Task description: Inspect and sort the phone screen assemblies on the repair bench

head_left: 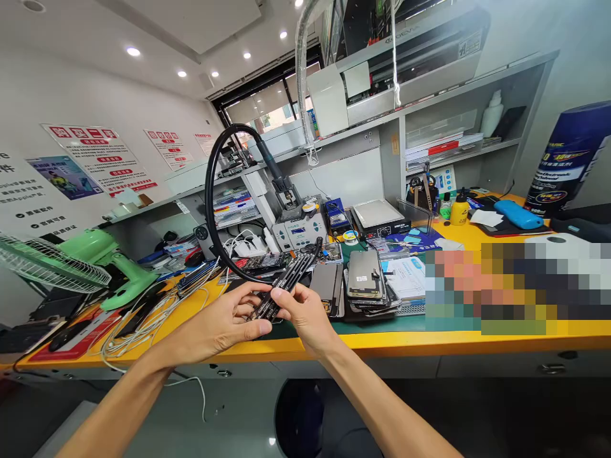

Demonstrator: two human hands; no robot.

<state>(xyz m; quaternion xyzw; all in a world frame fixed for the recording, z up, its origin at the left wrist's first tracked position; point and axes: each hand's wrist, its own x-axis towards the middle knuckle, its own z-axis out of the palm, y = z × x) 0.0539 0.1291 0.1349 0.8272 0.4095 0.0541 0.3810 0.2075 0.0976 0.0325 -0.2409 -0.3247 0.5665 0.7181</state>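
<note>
Both my hands hold a tilted stack of phone screens (290, 277), seen nearly edge-on above the front of the desk. My left hand (233, 318) grips the stack's lower left end, fingers behind and thumb stretched below. My right hand (303, 312) pinches its near right side, with the thumb on top. A dark flex cable seems to stick up at the far end. Right behind my right hand lie a dark phone panel (326, 286) and a pile of phone screens (365, 277), the top one with a grey back and a white label.
A black hose (210, 191) arches from the desk to a holder beside a grey soldering station (300, 230). White cables (138, 327) and a green fan (126, 267) are at left. At right stand a yellow bottle (459, 210) and a big spray can (566, 162). The yellow desk edge (382, 343) runs in front.
</note>
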